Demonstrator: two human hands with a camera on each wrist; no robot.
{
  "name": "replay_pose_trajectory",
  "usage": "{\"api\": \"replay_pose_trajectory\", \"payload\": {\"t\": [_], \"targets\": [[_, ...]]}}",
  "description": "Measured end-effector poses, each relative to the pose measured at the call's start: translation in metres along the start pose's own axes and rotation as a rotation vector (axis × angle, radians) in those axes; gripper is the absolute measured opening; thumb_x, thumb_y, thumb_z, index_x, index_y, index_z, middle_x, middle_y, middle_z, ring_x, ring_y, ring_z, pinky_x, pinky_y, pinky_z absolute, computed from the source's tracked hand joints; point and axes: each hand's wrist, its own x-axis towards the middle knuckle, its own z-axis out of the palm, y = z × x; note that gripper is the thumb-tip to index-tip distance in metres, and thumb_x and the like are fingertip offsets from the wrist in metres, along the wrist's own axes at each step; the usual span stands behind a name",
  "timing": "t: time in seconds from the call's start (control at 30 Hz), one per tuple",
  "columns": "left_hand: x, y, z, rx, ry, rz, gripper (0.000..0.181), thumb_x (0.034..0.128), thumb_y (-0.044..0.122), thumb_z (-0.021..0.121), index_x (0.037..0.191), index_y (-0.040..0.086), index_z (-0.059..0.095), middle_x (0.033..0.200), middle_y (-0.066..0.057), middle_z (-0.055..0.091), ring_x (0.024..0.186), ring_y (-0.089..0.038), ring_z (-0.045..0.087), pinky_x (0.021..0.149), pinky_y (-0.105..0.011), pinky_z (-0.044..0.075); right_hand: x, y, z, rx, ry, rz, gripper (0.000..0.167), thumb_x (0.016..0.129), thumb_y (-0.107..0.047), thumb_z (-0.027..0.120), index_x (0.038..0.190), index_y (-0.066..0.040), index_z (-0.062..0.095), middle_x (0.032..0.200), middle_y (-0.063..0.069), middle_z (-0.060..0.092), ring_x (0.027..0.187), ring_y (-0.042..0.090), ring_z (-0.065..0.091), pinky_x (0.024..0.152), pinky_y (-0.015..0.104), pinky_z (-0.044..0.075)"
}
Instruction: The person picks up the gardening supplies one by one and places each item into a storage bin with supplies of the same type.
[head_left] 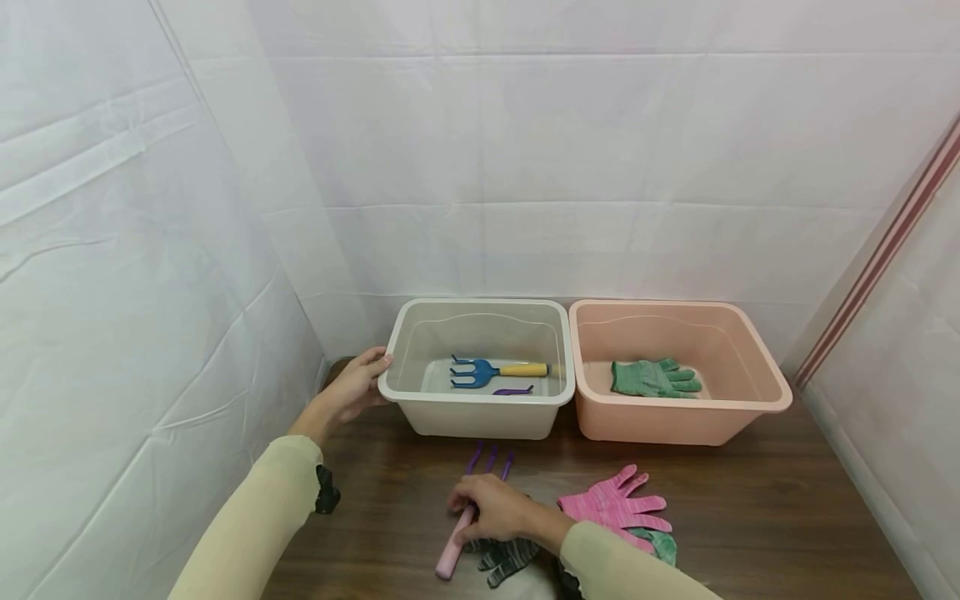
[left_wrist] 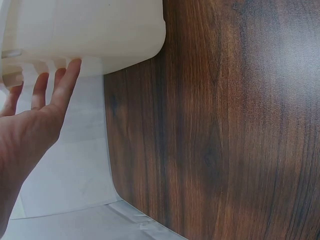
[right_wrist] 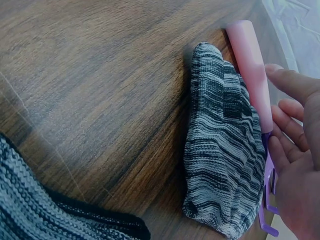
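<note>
A hand rake (head_left: 452, 550) with a pink handle and purple tines lies on the wooden table before the bins. My right hand (head_left: 495, 510) has its fingers and thumb around the handle near the tines. Right beside the handle is a black-and-grey striped glove (right_wrist: 222, 140), partly under my hand in the head view. My left hand (head_left: 356, 385) rests its extended fingers against the left rim of the white bin (head_left: 480, 417). Inside that bin lie a blue hand rake (head_left: 480, 372) with a yellow handle and a purple piece (head_left: 513, 391), partly hidden by the front wall.
To the right stands a peach bin (head_left: 660, 421) with a green glove (head_left: 652, 378) in it. A pink glove (head_left: 611, 507) lies over another green glove (head_left: 660, 546) near my right forearm. White sheets (head_left: 480, 150) hang behind and at both sides.
</note>
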Motion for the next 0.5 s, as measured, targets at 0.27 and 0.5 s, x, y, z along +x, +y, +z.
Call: {"api": "replay_pose_trajectory", "payload": {"t": [0.27,0.5], "targets": [[0.000,0.000,0.000,-0.008,0.002,0.001,0.056,0.1167,0.034,0.041,0.163,0.006,0.028,0.159,-0.031,0.037,0.112,-0.017,0.065,0.098,-0.050,0.055,0.000,-0.009,-0.001,-0.110,-0.021,-0.044,0.041,0.084,-0.034,0.092,0.117,-0.018,0.074,0.109,-0.014,0.066,0.100,-0.001,0.059,0.089,0.017,0.050],[0.000,0.000,0.000,-0.004,-0.001,0.005,0.056,0.1169,0.034,0.040,0.163,0.006,0.028,0.159,-0.032,0.037,0.112,-0.017,0.065,0.098,-0.049,0.055,0.002,-0.012,0.000,-0.146,-0.039,-0.090,0.039,0.084,-0.034,0.092,0.115,-0.018,0.074,0.109,-0.013,0.066,0.100,-0.001,0.059,0.089,0.016,0.049]]}}
